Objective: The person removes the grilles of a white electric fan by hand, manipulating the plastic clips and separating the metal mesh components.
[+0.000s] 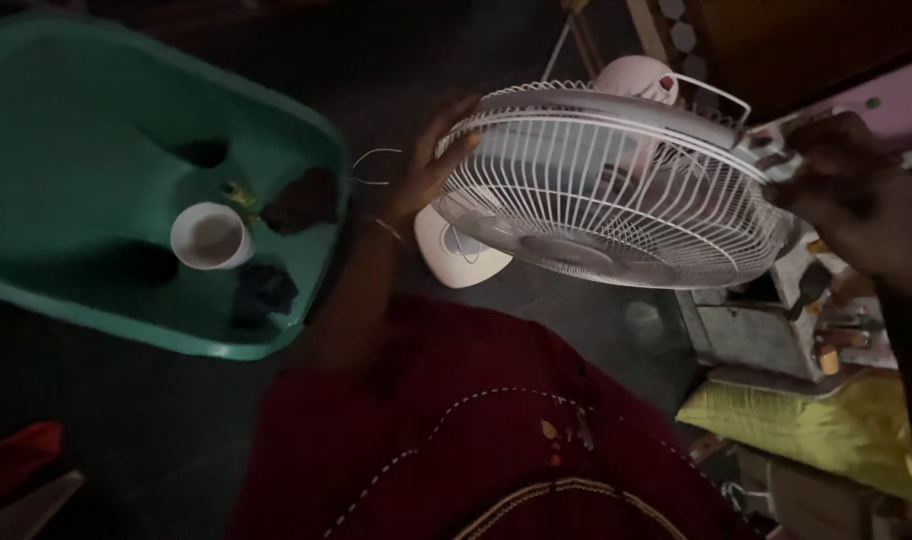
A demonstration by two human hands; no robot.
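I've got both hands on the white fan guard (pixel 616 190), which sits tilted in front of me, w/ the fan's motor housing (pixel 636 80) behind it and its round base (pixel 461 250) below. My left hand (pixel 431 160) reaches up from the wrist, fingers curled over the guard's left rim, gripping the wire. My right hand (pixel 846 180) comes in from the right, fingers bent and closed on the guard's right rim; exact grip is too dark to tell. Off to my left, a green plastic tub (pixel 76 130) holds a white cup (pixel 211 237) near its right edge, w/ dark bits beside it.
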